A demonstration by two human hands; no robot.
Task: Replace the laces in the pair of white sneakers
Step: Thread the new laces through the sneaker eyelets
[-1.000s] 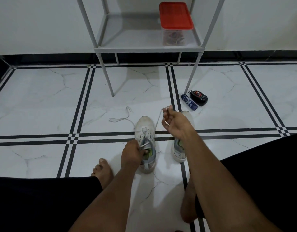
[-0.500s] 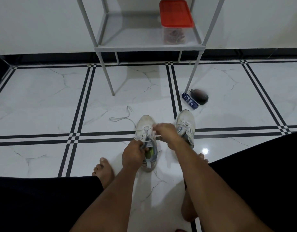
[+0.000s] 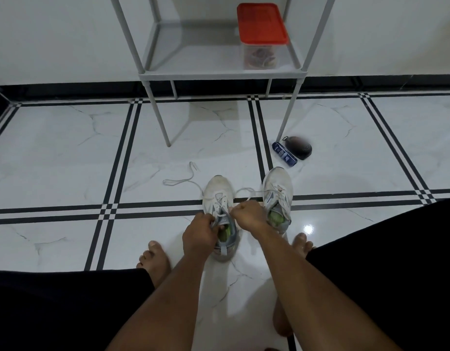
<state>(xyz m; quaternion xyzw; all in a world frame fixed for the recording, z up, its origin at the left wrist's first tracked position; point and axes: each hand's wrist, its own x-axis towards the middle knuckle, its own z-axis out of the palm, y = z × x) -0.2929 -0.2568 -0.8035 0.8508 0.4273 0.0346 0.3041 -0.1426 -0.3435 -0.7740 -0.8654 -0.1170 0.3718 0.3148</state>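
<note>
Two white sneakers stand side by side on the tiled floor, toes pointing away from me. My left hand [image 3: 200,233] grips the tongue and collar of the left sneaker [image 3: 219,192]. My right hand [image 3: 246,215] is closed just right of that shoe's eyelets, pinching its white lace [image 3: 244,190], which loops out toward the right sneaker [image 3: 278,184]. The lace's other end [image 3: 178,181] trails loose on the floor to the left. The right sneaker keeps its lace threaded.
A grey metal shelf unit [image 3: 219,76] stands ahead, holding a clear box with a red lid [image 3: 262,24]. A blue tube [image 3: 284,154] and a dark pouch [image 3: 300,148] lie by its right leg. My bare feet and dark-clad legs frame the shoes.
My right hand, raised high with the lace a second ago, came down to the left sneaker's eyelets. The left hand stayed on the shoe.
</note>
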